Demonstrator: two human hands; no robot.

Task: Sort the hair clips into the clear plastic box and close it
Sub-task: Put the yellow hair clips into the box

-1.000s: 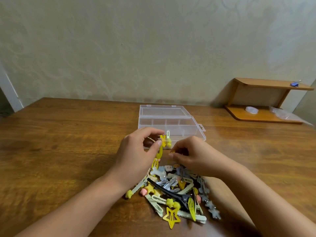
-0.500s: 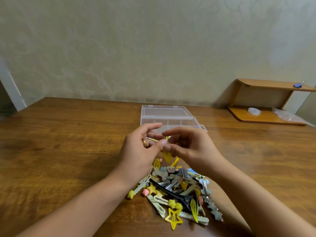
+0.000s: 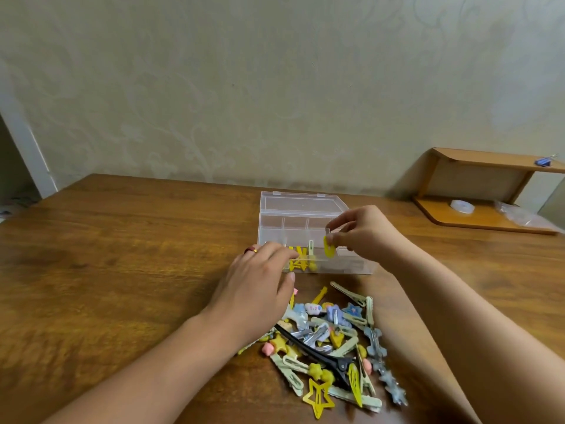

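A clear plastic box (image 3: 351,268) with dividers stands open mid-table, its lid (image 3: 302,204) lying flat behind it. My left hand (image 3: 260,283) reaches into the front-left compartment, fingertips closed on a bunch of yellow hair clips (image 3: 298,261) standing inside it. My right hand (image 3: 363,232) hovers over the box's front middle and pinches a yellow oval clip (image 3: 328,248). A mixed pile of hair clips (image 3: 336,335) lies in front of the box between my forearms, with a long black clip (image 3: 315,350) and a yellow star clip (image 3: 318,396).
A low wooden shelf (image 3: 489,223) stands at the back right against the wall, holding a white tape roll (image 3: 461,206), a plastic bag (image 3: 516,214) and a blue binder clip (image 3: 544,161). The wooden table (image 3: 122,270) ends at the left near a doorway.
Both hands left the pile and moved forward to the box. The left lowered its yellow clips into the front-left compartment. The right now holds one yellow oval clip over the box.
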